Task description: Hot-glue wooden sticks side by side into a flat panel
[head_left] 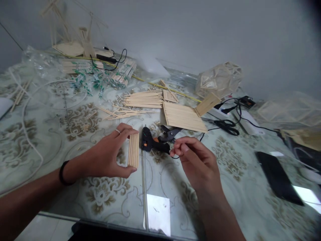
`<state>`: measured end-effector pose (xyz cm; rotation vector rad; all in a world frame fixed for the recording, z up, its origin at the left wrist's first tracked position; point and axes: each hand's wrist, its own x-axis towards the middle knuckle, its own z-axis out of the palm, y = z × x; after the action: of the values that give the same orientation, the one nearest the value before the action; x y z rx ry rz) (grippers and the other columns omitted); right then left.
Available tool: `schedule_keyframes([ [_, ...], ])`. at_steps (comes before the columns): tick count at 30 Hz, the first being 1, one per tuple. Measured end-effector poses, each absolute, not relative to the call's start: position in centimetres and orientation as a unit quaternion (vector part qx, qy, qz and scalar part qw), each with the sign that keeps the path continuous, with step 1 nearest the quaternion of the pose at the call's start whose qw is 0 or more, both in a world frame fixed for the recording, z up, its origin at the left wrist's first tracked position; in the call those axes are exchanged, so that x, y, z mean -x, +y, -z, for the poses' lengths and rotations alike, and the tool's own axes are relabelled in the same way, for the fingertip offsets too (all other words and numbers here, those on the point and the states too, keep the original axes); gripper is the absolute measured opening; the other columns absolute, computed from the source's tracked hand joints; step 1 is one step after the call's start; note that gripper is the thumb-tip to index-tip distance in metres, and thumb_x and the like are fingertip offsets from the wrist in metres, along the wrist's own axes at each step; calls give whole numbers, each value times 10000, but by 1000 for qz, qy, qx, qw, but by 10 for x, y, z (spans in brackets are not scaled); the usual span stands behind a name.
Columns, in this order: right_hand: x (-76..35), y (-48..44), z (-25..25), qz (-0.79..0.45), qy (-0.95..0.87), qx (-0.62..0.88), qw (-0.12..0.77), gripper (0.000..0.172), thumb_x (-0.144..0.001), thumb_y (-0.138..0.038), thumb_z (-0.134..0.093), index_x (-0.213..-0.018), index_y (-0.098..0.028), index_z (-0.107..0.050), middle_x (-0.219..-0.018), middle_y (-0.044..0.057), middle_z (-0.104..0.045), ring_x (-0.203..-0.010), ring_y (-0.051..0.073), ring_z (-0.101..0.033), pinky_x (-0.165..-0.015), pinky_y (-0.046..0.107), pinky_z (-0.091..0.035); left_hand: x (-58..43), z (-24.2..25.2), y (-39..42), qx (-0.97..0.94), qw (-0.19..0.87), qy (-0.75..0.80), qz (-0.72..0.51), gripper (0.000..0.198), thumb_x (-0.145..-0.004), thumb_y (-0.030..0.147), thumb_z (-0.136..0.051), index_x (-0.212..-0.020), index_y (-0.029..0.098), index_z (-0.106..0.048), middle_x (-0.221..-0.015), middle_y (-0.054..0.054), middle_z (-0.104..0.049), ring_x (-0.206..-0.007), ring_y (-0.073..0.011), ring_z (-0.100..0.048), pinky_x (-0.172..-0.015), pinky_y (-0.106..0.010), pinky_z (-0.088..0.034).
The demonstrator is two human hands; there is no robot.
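Between the thumb and fingers of my left hand (112, 152) is a small panel of wooden sticks (133, 150), held upright by its two ends. My right hand (198, 160) is closed in a pinch to the right of it, apart from the panel; whatever its fingertips hold, if anything, is too small to make out. Just beyond the hands lies a black glue gun (151, 140) with an orange trigger. Touching or close beside it is a pair of dark cutting pliers (170, 134).
Loose wooden sticks (144, 99) and a larger stick panel (184, 115) with an upright piece lie farther back. Scissors (227, 126), a power strip (218, 113) with black cables and a dark phone (278, 177) are at right. Bagged sticks (122, 73) and a white cable (23, 117) lie left.
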<state>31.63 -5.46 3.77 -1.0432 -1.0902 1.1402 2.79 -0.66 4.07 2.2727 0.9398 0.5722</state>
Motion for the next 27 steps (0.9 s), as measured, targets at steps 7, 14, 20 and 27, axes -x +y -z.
schedule_keyframes([
  [7, -312, -52, -41, -543, -438, 400, 594, 95, -928, -348, -846, -967, -265, -870, -827, 35, -643, -686, 169, -549, -603, 318, -539, -23, -28, -4, -902, 261, 333, -81, 923, -690, 495, -977, -1471, 150, -626, -1446, -212, -622, -1391, -456, -550, -1219, -658, -427],
  [14, -286, -60, -42, -642, -408, 337, 554, 115, -953, -384, -790, -983, -280, -830, -796, 19, -580, -662, 180, -468, -584, 320, -492, -41, -27, -18, -853, 348, 336, -197, 656, -875, 520, -908, -1447, 276, -700, -1417, -129, -682, -1354, -345, -609, -1226, -565, -455],
  [20, -269, -67, -38, -698, -407, 270, 523, 126, -975, -377, -754, -1017, -282, -826, -788, 12, -538, -680, 183, -469, -601, 318, -507, -56, -30, -32, -829, 427, 293, -209, 293, -1119, 339, -601, -981, 200, -819, -922, -53, -807, -849, -196, -737, -840, -314, -548],
  [27, -270, -65, -35, -690, -410, 296, 518, 170, -956, -440, -774, -996, -275, -790, -786, 6, -546, -690, 195, -503, -629, 349, -521, -51, -36, -28, -789, 469, 314, -244, 188, -1053, 318, -692, -1013, 203, -836, -868, -22, -837, -708, -132, -706, -729, -250, -510],
])
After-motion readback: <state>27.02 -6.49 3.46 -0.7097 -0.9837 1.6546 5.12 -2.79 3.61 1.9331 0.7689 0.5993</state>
